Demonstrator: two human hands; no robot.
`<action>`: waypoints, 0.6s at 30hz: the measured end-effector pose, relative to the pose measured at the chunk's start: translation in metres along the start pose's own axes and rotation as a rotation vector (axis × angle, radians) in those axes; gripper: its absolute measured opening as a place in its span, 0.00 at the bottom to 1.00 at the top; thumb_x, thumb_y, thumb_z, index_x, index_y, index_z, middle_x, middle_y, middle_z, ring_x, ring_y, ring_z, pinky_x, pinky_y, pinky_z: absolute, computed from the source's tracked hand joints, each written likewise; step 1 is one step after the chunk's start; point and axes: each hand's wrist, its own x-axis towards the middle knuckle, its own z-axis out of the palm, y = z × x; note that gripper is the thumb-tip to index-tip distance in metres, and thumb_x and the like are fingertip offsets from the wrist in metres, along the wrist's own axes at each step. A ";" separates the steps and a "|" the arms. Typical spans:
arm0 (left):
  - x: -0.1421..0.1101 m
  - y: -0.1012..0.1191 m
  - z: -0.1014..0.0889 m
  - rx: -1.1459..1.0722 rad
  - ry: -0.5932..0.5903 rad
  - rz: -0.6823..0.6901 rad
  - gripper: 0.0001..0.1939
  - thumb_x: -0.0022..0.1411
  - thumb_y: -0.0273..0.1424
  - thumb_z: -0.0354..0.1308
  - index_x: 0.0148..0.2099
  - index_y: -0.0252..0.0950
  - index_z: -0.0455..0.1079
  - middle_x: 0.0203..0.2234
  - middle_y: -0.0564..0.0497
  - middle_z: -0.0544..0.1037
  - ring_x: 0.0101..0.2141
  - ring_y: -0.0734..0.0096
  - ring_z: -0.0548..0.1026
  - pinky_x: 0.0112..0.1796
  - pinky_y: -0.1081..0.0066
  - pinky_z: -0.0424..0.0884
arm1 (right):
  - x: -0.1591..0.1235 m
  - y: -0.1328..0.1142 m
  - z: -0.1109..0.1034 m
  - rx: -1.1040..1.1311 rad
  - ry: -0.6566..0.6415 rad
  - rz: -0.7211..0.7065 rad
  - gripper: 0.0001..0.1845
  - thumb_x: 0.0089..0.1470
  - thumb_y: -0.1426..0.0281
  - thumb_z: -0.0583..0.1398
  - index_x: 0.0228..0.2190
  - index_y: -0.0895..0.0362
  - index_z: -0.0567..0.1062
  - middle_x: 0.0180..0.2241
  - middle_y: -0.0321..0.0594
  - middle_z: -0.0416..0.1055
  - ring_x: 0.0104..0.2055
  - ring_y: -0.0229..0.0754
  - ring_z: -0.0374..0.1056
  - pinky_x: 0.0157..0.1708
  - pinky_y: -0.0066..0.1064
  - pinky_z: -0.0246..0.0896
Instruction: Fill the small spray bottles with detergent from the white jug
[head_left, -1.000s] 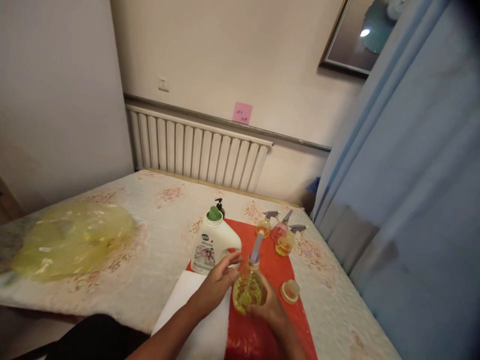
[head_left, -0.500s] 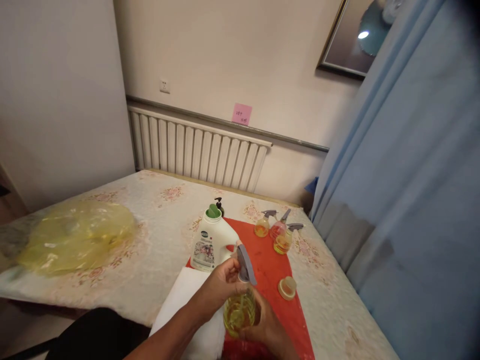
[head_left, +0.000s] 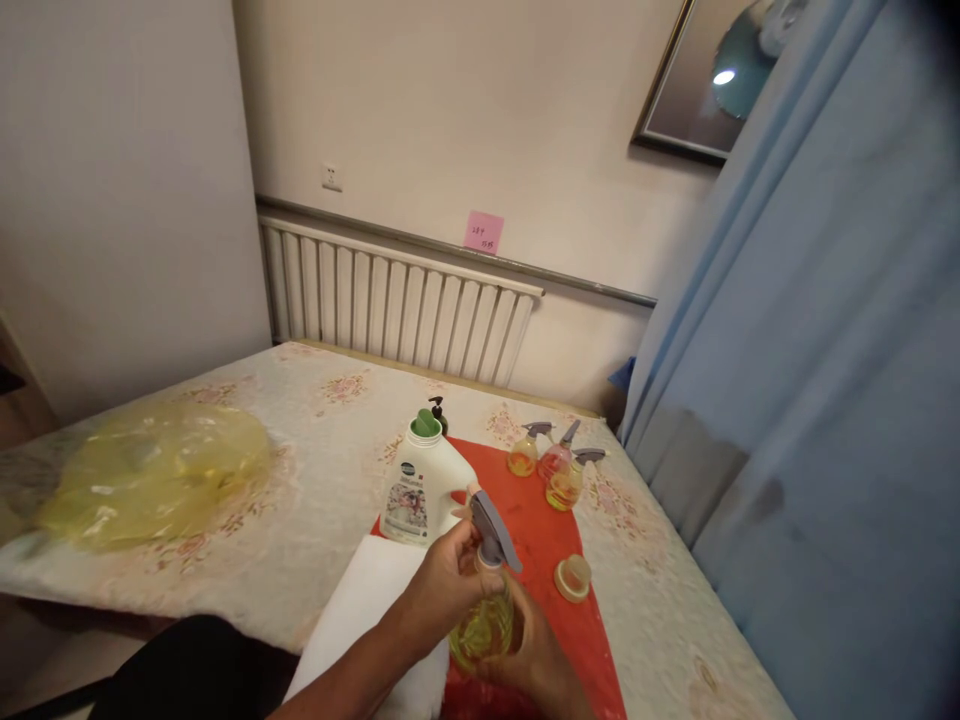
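Observation:
Between my hands is a clear spray bottle (head_left: 480, 630) of yellowish liquid, with a grey trigger head (head_left: 495, 535) on top. The fingers of my left hand (head_left: 450, 575) close around the neck, just under the trigger head. My right hand (head_left: 536, 650) wraps the bottle's body from the right and below. Just beyond stands a white detergent jug (head_left: 420, 490) with a green pouring spout. A pale measuring cap (head_left: 574, 578) rests to the right on a red sheet (head_left: 525, 510). A folded white cloth (head_left: 360, 610) lies under my left forearm.
Three more spray bottles (head_left: 555, 465) stand at the sheet's far right corner. Behind the jug is a dark pump bottle (head_left: 439, 412). A yellow plastic bag (head_left: 157, 475) lies on the left of the flowered tablecloth (head_left: 300, 400). A blue curtain (head_left: 810, 350) hangs along the right.
The trigger head has turned slightly and its lever now points further right. Both hands stay on the spray bottle in nearly the same place.

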 end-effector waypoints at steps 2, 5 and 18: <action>-0.002 0.001 0.000 0.031 -0.004 -0.003 0.20 0.53 0.33 0.67 0.48 0.35 0.71 0.35 0.52 0.76 0.40 0.64 0.73 0.44 0.68 0.66 | -0.001 0.000 0.000 -0.004 0.001 0.016 0.41 0.33 0.68 0.73 0.52 0.52 0.71 0.49 0.43 0.75 0.51 0.56 0.71 0.50 0.43 0.66; -0.005 0.007 -0.006 0.108 -0.096 -0.042 0.14 0.60 0.36 0.62 0.47 0.36 0.72 0.35 0.52 0.76 0.41 0.65 0.72 0.45 0.68 0.65 | -0.002 0.001 -0.001 -0.013 0.005 0.012 0.41 0.34 0.68 0.72 0.53 0.52 0.70 0.48 0.43 0.76 0.49 0.55 0.72 0.48 0.42 0.67; -0.009 0.004 -0.002 0.124 0.004 -0.062 0.17 0.61 0.40 0.60 0.49 0.36 0.70 0.40 0.49 0.77 0.47 0.60 0.72 0.49 0.64 0.66 | 0.002 0.004 0.000 -0.071 0.040 -0.016 0.45 0.34 0.66 0.73 0.56 0.52 0.68 0.51 0.44 0.75 0.53 0.57 0.70 0.51 0.44 0.66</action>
